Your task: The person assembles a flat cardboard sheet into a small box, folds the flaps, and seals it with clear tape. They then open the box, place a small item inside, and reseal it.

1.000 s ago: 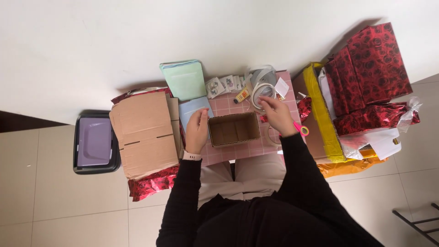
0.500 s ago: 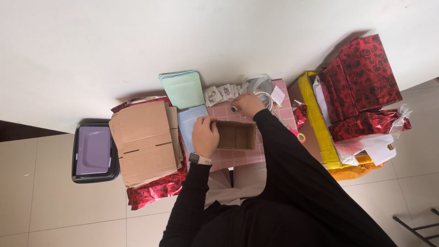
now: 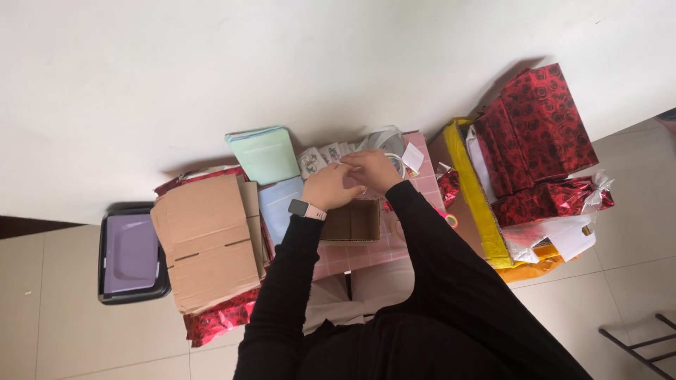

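Cardboard box [image 3: 352,221] just beneath both hands' grip; left hand [image 3: 328,186], right hand [image 3: 373,169] fingers together; contents unclear.

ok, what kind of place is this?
Probably a home packing corner on a tiled floor: a small pink table against a white wall, flat cardboard sheets, an open small box, and red rose-print wrap stacked beside it.

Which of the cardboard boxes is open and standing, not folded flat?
The small brown box on the pink table, just below both hands; the larger cardboard to its left lies flattened.
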